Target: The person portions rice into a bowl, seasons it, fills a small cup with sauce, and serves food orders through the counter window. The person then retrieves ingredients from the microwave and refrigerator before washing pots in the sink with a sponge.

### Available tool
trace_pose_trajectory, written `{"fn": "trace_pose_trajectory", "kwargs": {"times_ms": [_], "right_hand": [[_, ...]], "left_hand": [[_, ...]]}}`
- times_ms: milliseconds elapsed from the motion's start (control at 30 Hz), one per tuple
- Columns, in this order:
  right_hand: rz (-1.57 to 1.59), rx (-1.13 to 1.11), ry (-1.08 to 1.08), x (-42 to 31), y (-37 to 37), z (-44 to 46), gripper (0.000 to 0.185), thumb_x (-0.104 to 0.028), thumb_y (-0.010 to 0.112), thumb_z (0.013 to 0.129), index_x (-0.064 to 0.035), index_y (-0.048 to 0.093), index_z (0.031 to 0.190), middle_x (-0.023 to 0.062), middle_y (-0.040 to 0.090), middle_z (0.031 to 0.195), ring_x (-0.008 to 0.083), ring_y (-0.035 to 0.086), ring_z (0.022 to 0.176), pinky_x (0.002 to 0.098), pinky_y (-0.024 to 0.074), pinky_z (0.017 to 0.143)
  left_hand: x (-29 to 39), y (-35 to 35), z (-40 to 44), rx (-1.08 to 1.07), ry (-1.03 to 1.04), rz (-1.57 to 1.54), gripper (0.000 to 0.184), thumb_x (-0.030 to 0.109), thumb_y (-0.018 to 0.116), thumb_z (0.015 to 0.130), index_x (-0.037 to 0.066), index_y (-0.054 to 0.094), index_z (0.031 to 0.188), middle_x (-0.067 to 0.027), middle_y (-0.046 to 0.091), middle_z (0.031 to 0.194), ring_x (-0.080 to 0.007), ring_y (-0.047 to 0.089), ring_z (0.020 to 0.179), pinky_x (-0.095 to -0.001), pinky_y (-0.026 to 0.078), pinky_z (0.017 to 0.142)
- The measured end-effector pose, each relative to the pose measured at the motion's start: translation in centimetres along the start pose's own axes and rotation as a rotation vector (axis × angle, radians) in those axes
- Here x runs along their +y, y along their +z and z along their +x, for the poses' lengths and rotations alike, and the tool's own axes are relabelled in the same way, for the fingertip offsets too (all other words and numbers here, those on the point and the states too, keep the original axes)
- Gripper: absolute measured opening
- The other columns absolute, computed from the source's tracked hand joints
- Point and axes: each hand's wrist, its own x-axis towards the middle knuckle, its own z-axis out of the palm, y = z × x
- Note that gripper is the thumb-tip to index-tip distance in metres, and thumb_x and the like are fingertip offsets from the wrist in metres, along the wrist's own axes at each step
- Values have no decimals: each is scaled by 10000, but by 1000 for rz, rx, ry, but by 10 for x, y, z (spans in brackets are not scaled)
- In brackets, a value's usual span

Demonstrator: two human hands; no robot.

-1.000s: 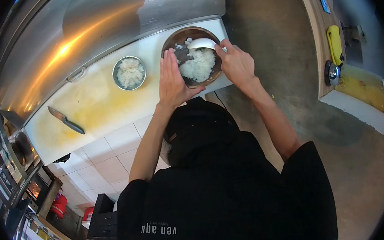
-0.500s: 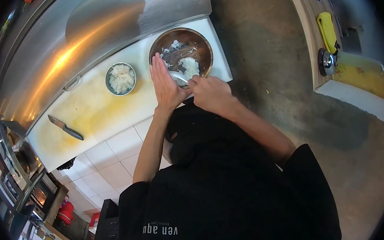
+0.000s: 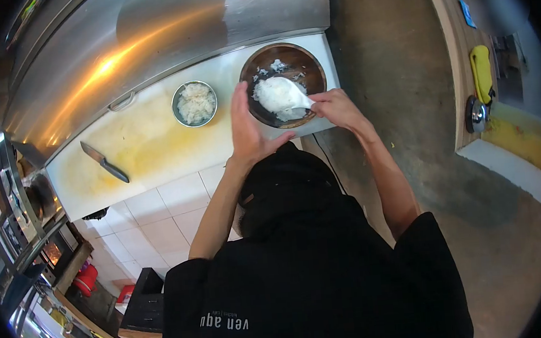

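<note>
In the head view, the wooden bowl (image 3: 305,61) sits on the white board (image 3: 153,137), with rice (image 3: 271,96) clumped in its middle and bits scattered toward its far side. At the wooden bowl's right rim, the right hand (image 3: 339,108) pinches the handle of a white spoon (image 3: 304,101), whose head is in among the rice. By the wooden bowl's left side, the left hand (image 3: 247,131) stands flat, fingers pressed together and thumb spread away; whether it touches the rim, I cannot tell. Left of the wooden bowl are a rice-filled metal bowl (image 3: 175,112) and, farther off, a knife (image 3: 106,163).
</note>
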Motion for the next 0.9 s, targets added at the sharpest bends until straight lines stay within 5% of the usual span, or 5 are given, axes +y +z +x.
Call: {"fn": "trace_pose_trajectory", "kwargs": {"times_ms": [167, 367, 633, 833, 900], "right_hand": [[-40, 93, -107, -29, -11, -11, 340, -136, 568, 838, -50, 686, 1145, 172, 627, 695, 176, 581, 608, 340, 494, 663], [-52, 32, -304, -101, 58, 7, 194, -111, 556, 848, 53, 653, 886, 271, 608, 711, 389, 641, 686, 414, 502, 676], [-671, 299, -419, -131, 138, 22, 281, -87, 604, 843, -3, 610, 1110, 161, 631, 971, 405, 658, 746, 488, 542, 701], [-460, 442, -665, -130, 120, 17, 300, -47, 575, 850, -63, 620, 1146, 132, 596, 880, 355, 659, 711, 464, 542, 610], [-555, 440, -594, -137, 136, 6, 311, -46, 574, 855, -80, 618, 1161, 124, 590, 878, 351, 655, 713, 458, 540, 606]], "left_hand": [[-45, -67, -30, 203, -47, 139, 1195, 381, 928, 563, -66, 253, 1441, -265, 354, 1450, -412, 364, 1351, -481, 290, 1141], [-89, -119, -25, 169, -276, 145, 1219, 450, 938, 539, -24, 280, 1448, -199, 374, 1461, -354, 386, 1351, -466, 310, 1135], [-109, -121, 2, -61, -237, 27, 1301, 479, 944, 477, -7, 270, 1478, -215, 424, 1441, -388, 413, 1333, -444, 364, 1105], [-112, -128, -7, -38, -231, -45, 1195, 369, 923, 604, -21, 228, 1495, -199, 379, 1500, -352, 383, 1381, -429, 325, 1138], [-119, -129, -12, -51, -127, 7, 1105, 303, 879, 678, -18, 215, 1500, -204, 348, 1531, -356, 351, 1405, -430, 299, 1152]]}}
